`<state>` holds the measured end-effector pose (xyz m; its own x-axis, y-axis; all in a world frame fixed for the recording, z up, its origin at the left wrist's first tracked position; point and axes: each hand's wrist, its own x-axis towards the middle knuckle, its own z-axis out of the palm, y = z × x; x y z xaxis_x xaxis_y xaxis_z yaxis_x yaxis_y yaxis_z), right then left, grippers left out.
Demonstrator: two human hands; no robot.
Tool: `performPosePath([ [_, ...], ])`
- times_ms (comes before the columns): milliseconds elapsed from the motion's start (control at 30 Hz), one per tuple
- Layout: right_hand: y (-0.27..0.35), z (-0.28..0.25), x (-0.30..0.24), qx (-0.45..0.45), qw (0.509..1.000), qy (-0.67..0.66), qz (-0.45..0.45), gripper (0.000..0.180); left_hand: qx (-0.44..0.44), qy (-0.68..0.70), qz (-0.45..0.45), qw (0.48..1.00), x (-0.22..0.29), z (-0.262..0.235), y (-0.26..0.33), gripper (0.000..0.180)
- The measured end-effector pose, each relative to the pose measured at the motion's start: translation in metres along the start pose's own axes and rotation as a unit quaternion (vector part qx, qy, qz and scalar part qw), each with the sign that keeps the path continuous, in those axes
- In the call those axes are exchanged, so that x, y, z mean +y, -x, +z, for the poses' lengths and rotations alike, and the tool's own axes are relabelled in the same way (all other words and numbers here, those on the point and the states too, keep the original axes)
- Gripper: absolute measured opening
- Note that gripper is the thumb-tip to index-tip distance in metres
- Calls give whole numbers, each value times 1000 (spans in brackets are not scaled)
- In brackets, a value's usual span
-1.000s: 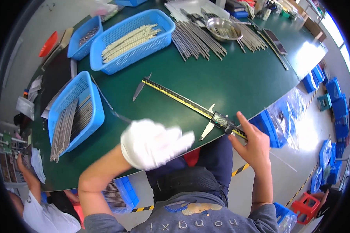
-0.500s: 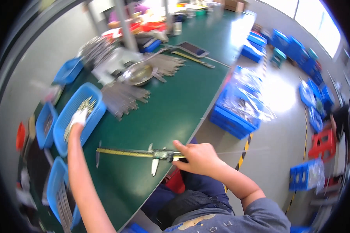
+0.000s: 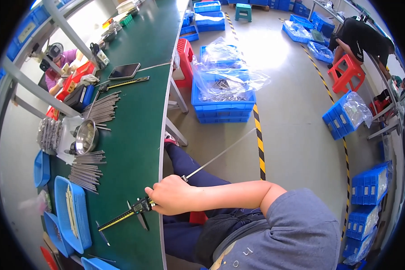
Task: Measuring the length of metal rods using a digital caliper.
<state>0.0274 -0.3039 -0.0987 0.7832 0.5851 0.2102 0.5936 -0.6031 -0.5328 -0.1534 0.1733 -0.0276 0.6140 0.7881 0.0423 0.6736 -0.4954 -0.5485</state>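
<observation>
My right hand (image 3: 170,195) is closed round the digital caliper (image 3: 141,205), fingers wrapped over the slider. Its yellow-scaled beam (image 3: 117,219) points down-left over the green table, with the jaws spread apart and nothing visible between them. From the other side of my fist a thin metal rod (image 3: 222,153) sticks out past the table edge, above the floor. My left hand is out of view. Left of the caliper stands a light blue basket (image 3: 82,227) with pale thin sticks (image 3: 71,209) in it.
Bundles of grey metal rods (image 3: 84,176), a steel bowl (image 3: 86,137), a phone (image 3: 124,71) and a second caliper (image 3: 121,84) lie along the green table (image 3: 135,135). Blue crates (image 3: 225,108) stand on the floor beyond its edge. A co-worker (image 3: 67,60) sits across; another person (image 3: 362,40) bends at the far right.
My view has swung to the right. My left hand, earlier in the basket among the sticks, has gone out of view. The caliper in my right hand now slants down-left instead of lying nearly level.
</observation>
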Motion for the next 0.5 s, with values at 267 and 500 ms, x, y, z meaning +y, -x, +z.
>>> performPosePath([
  [267,-4,-3,3,-7,1000,21,2,38,-2,75,-36,997,-33,49,17,33],
  [500,15,-20,25,113,993,38,-14,40,172,307,-9,936,12,-17,24,24],
])
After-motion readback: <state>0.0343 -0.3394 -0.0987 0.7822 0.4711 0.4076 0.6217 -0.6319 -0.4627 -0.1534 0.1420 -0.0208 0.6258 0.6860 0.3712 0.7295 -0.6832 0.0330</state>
